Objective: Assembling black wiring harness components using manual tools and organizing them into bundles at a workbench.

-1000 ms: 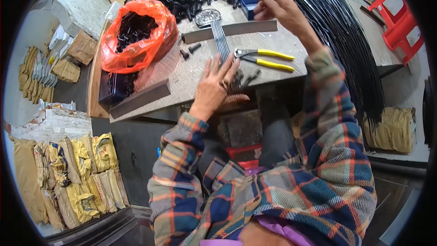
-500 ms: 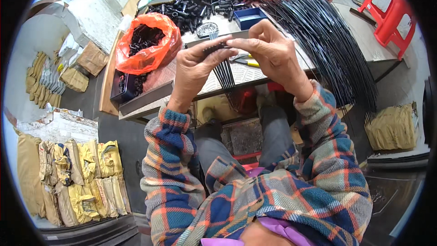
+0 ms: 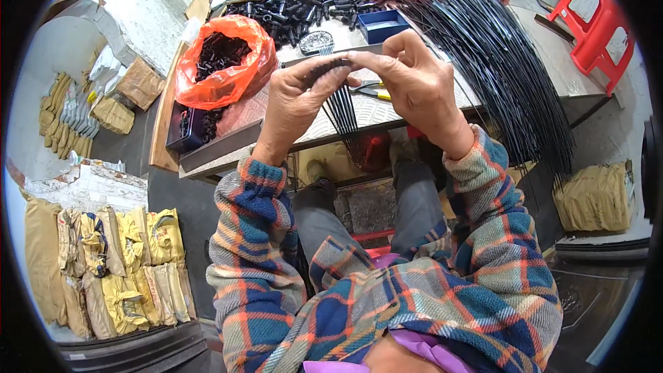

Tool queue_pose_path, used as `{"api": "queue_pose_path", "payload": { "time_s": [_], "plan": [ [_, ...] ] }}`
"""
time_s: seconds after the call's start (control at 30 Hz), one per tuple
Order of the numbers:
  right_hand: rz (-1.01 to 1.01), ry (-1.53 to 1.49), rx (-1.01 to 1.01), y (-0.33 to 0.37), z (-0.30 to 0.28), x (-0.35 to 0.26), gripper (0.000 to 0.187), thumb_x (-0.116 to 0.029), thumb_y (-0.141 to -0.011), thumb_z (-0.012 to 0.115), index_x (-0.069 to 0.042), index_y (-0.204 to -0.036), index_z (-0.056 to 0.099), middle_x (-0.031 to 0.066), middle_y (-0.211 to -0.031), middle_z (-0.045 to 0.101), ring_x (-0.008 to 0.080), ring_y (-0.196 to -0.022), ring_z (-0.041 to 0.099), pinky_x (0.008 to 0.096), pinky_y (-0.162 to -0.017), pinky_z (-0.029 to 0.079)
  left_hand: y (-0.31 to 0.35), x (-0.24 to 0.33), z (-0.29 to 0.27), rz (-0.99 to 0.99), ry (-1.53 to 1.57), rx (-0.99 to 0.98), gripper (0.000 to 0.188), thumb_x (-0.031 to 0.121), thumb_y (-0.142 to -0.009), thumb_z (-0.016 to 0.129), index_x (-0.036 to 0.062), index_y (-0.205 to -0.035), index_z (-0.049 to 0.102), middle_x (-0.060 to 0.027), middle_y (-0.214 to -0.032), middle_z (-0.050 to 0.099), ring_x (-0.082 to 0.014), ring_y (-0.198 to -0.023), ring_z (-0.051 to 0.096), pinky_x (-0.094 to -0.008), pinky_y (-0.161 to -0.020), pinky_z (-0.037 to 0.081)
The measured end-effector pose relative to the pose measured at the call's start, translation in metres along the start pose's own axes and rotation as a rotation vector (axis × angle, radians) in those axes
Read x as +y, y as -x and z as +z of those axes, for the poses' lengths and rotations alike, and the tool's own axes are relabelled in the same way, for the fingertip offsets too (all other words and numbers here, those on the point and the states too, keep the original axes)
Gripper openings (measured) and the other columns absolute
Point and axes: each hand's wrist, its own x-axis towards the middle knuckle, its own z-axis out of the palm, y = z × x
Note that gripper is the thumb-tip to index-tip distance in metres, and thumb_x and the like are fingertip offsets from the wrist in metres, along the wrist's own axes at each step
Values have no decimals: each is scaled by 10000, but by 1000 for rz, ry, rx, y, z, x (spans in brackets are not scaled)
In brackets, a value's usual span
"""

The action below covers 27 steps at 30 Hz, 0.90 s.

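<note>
In front of me, over the table's near edge, my left hand (image 3: pixel 293 100) is closed around a bundle of thin black rods (image 3: pixel 343 112). The rods hang down slanting below the fingers, and their pale ends stick up above. A row of small black ridged pieces (image 3: pixel 327 68) shows between my left thumb and fingers. From the right, my right hand (image 3: pixel 423 90) reaches in with its index fingertip at the right end of that row. Its other fingers are curled, and whatever they pinch is hidden. Yellow-handled pliers (image 3: pixel 376 91) lie on the table just behind the hands.
A red plastic bag (image 3: pixel 259 72) of black parts stands at the left. Behind are a heap of black tubular pieces (image 3: pixel 304 0), a round dish (image 3: pixel 316 42) and a blue box (image 3: pixel 382 26). Long black rods (image 3: pixel 494 62) overhang the table's right edge beside a red stool (image 3: pixel 599 31).
The row of black pieces has tilted, so its ridges show more clearly. Both hands have shifted only slightly and stay together at the row.
</note>
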Motion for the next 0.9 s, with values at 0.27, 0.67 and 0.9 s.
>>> {"api": "queue_pose_path", "payload": {
  "time_s": [0.27, 0.67, 0.9],
  "plan": [
    [-133, -178, -50, -8, 0, 14, 342, 21, -716, 609, -157, -1003, 661, 36, -704, 462, 135, -596, 495, 246, -468, 400, 2, 3, -3, 7, -14, -45, 217, 55, -844, 565, -18, -1046, 597, -98, -903, 650, -129, -804, 621, -234, -719, 500],
    [-121, 58, -95, -7, -4, -2, 374, 15, -719, 595, -179, -1035, 647, 35, -698, 441, 135, -537, 476, 247, -413, 390, 4, 1, -9, 30, -38, -40, 212, 57, -843, 567, -10, -1040, 607, -80, -865, 656, -118, -799, 620, -223, -698, 492],
    [-183, 5, -76, -8, -1, 10, 355, 26, -734, 583, -160, -1029, 648, 39, -718, 462, 131, -547, 493, 239, -429, 390, 4, -1, -8, 50, -27, -57, 211, 62, -829, 588, -3, -1027, 616, -66, -875, 654, -104, -804, 613, -213, -702, 485]
  ]
}}
